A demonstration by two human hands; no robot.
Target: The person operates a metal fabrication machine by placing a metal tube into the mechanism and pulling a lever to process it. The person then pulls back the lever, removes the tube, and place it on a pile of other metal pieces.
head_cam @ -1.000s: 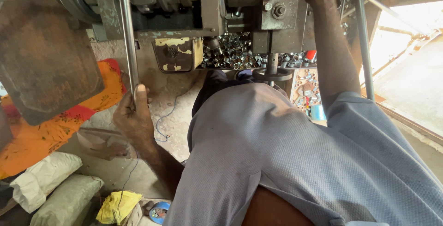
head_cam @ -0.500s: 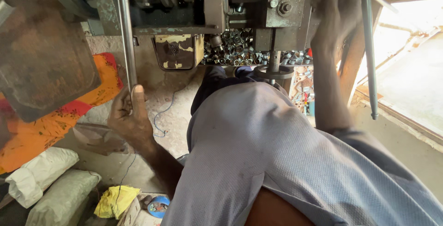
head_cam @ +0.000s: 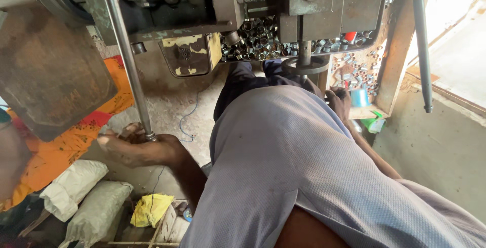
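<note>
Left hand (head_cam: 136, 147) wrapped around lower end of steel lever (head_cam: 126, 60). Right hand (head_cam: 338, 101) near metal rings (head_cam: 258, 40), grip unclear.

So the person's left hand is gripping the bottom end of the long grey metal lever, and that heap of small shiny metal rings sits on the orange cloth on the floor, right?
Not quite. The left hand does grip the bottom end of the long grey metal lever, but the small shiny metal rings are heaped on the machine's tray under its head, not on the orange cloth. The head view shows this.
</note>
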